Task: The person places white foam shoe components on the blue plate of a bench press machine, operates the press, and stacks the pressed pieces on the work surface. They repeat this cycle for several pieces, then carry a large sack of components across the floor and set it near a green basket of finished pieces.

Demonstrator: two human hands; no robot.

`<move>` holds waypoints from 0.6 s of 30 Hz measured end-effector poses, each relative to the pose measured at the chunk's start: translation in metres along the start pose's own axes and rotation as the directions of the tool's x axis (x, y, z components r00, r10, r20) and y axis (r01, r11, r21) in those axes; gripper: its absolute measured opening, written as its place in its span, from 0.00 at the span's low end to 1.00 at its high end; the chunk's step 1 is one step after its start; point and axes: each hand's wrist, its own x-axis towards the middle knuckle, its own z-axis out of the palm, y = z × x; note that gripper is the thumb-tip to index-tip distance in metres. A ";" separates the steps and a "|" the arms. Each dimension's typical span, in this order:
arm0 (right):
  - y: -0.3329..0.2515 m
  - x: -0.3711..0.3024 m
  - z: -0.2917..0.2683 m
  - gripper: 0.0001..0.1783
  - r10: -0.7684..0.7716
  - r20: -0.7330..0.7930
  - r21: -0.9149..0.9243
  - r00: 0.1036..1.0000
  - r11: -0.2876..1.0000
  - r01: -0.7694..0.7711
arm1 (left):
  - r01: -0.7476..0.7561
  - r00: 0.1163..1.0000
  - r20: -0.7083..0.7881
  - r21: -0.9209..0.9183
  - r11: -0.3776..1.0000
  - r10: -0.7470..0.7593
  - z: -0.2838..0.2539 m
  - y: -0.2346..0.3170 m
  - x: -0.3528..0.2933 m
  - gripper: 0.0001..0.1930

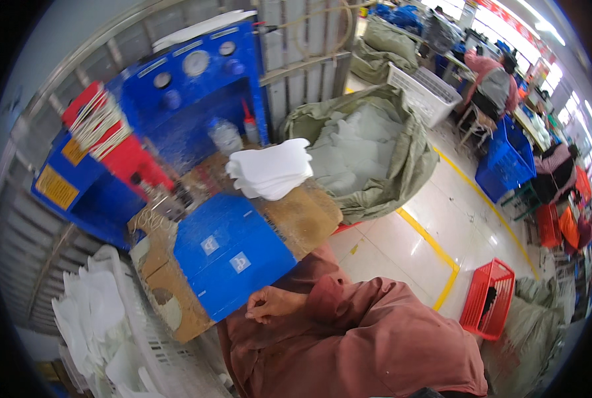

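Note:
My right hand point(274, 305) hovers by the near edge of a blue board point(233, 249) with two pale square labels. Its fingers are curled closed, and nothing shows in them. My left hand is out of view. The blue board lies on a worn brown cardboard-covered worktop point(306, 215). At the worktop's far side sits a stack of white cut pieces with wavy edges point(270, 169). Left of the board stands a small metal mechanism point(166, 202) below a red arm point(127, 159) wound with pale bands.
A blue machine cabinet point(196, 93) with gauges stands behind, holding a clear plastic bottle point(225, 136). White pieces fill a white crate point(170, 338) at left and a green sack point(389, 192) at right. A red basket point(485, 298) sits on the floor; other people work beyond.

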 end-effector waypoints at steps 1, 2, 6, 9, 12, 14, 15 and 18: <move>0.000 -0.006 0.000 0.15 -0.019 -0.026 0.031 0.999 0.999 0.020 | 0.002 0.998 0.064 -0.062 0.998 0.002 0.019 0.000 0.008 0.11; -0.002 -0.012 -0.004 0.16 0.025 -0.077 0.031 0.997 0.999 -0.022 | 0.025 0.989 0.146 -0.134 0.991 -0.005 0.044 -0.001 0.016 0.11; -0.013 -0.037 -0.019 0.25 -0.051 -0.203 0.025 0.978 0.998 0.057 | 0.260 0.807 0.585 -0.470 0.844 0.077 0.158 0.039 0.016 0.16; -0.018 -0.049 -0.034 0.27 -0.019 -0.207 0.149 0.978 0.988 0.051 | 0.623 0.255 0.944 -0.328 0.710 0.212 0.223 0.099 0.031 0.12; -0.013 -0.044 -0.041 0.28 -0.026 -0.221 0.310 0.975 0.946 0.095 | 0.395 0.507 0.781 -0.586 0.708 0.364 0.234 0.171 0.015 0.10; -0.006 -0.041 -0.050 0.27 -0.014 -0.246 0.358 0.969 0.928 0.104 | 0.333 0.484 0.731 -0.662 0.671 0.481 0.244 0.208 0.024 0.10; -0.003 -0.039 -0.054 0.27 -0.015 -0.248 0.369 0.969 0.923 0.109 | 0.510 0.408 0.823 -0.564 0.649 0.395 0.248 0.227 0.024 0.10; 0.002 -0.029 -0.072 0.26 0.025 -0.229 0.425 0.973 0.902 0.077 | 0.639 0.240 0.888 -0.449 0.625 0.393 0.265 0.273 0.033 0.10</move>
